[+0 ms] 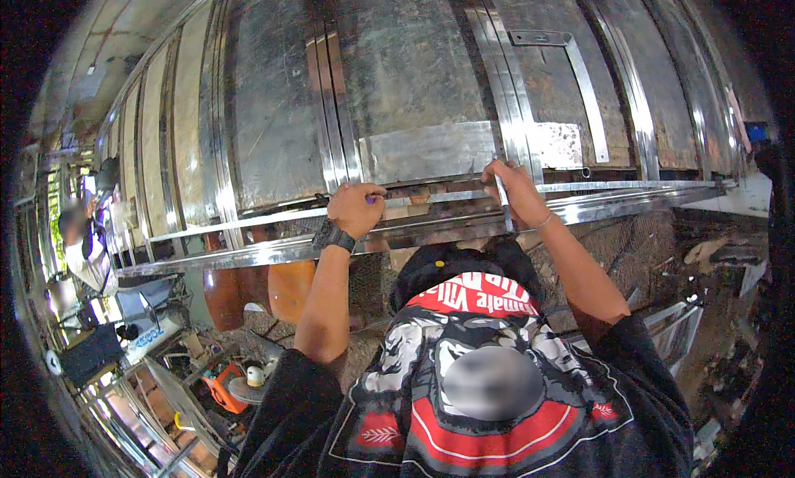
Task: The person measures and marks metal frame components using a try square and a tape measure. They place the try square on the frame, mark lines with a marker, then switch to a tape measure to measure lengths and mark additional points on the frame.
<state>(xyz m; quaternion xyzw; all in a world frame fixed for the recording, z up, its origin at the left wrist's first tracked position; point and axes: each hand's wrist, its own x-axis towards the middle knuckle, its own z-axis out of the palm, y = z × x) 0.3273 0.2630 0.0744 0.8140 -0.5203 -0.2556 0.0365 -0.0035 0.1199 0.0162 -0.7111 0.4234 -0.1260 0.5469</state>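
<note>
Here's the broad bench [281,130], bright metal rails [273,248] along its near edge, the metal square [586,97] lying flat on top. The left hand [356,209] curls at the edge, contents unclear; the right hand [522,194] closes round a slim white stick [503,193] by the rails. Loosen that grip and it could drop between them!

The table [406,64], upper centre, is mottled dark grey; the metal strip [431,151] at centre, silver-grey. Lower centre, a black T-shirt [480,435] bears a red, white and grey print. Mid-frame, the wristwatch [334,235] is black.
</note>
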